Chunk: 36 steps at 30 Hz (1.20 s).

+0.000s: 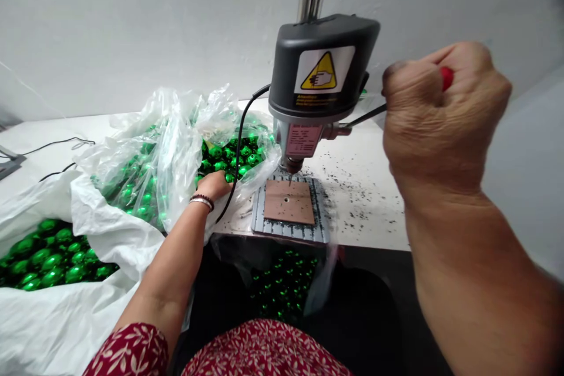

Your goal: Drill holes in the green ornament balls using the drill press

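My right hand (445, 106) is closed around the feed lever (368, 115) of a small drill press (324, 70); a bit of red knob shows between the fingers. Under the drill bit lies a square brown board (288, 205) with a hole in its middle, on the grooved grey base (259, 217). Shiny green balls (253, 158) fill a clear plastic bag (165, 123) left of the drill. My left hand (214, 186) reaches to the near edge of these balls, its fingers mostly hidden from view. Nothing sits on the board under the bit.
A white sack (118, 229) with more green balls stands at left. More green balls (284, 282) lie in clear plastic below the table's front edge. Dark shavings (356, 194) are scattered on the white table. A black cable (240, 153) hangs between bag and drill.
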Available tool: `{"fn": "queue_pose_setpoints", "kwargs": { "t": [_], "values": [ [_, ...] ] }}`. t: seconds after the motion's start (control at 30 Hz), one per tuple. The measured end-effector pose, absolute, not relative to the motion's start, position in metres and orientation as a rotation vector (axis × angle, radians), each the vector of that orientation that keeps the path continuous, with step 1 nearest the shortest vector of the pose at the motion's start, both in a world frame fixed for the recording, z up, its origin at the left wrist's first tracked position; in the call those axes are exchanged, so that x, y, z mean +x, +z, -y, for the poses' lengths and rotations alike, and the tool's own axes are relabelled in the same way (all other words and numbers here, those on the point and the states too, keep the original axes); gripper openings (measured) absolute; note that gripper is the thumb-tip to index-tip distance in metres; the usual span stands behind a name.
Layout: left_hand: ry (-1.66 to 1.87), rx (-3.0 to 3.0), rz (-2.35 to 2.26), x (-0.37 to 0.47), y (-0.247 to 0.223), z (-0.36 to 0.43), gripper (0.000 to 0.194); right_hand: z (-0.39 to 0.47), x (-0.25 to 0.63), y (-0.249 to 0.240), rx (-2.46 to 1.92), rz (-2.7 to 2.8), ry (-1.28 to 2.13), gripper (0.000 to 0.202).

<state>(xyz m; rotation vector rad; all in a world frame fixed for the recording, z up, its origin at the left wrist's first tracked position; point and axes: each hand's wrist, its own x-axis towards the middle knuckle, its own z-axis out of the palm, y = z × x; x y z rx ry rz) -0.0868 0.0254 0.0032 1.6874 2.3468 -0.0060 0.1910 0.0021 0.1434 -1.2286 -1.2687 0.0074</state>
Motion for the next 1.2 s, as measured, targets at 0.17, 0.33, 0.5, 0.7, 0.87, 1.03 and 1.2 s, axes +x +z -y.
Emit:
{"fn": "queue_pose_setpoints", "kwargs": {
  "t": [0.17, 0.33, 0.5, 0.7, 0.87, 1.03, 1.2],
  "values": [
    [0.968, 1.382, -2.067, -0.09, 0.022, -0.002, 0.047, -0.003, 0.192, 0.141, -1.173, 1.303, -0.004, 0.034],
    [1.334, 0.799, -1.162, -0.08, 0.033, 0.029, 0.032, -0.004, 0.192, 0.14, -1.132, 1.272, 0.025, 0.031],
    [1.148, 0.726, -0.929, -0.053, 0.013, 0.043, 0.036, -0.006, 0.193, 0.138, -1.078, 1.321, 0.02, 0.032],
    [1.057, 0.663, -0.828, -0.024, -0.011, 0.043, 0.054, -0.003, 0.193, 0.137, -1.098, 1.311, 0.013, 0.025],
    [1.058, 0.555, -0.87, -0.016, -0.011, 0.044, 0.054, -0.006, 0.194, 0.129, -0.992, 1.296, -0.022, 0.029],
    [0.999, 0.675, -0.936, -0.018, -0.005, 0.047, 0.065, -0.008, 0.194, 0.125, -0.986, 1.304, -0.059, 0.029],
    [1.028, 1.044, -1.268, -0.014, -0.005, 0.046, 0.06, -0.006, 0.194, 0.127, -0.983, 1.299, -0.045, 0.03]
  ]
}}
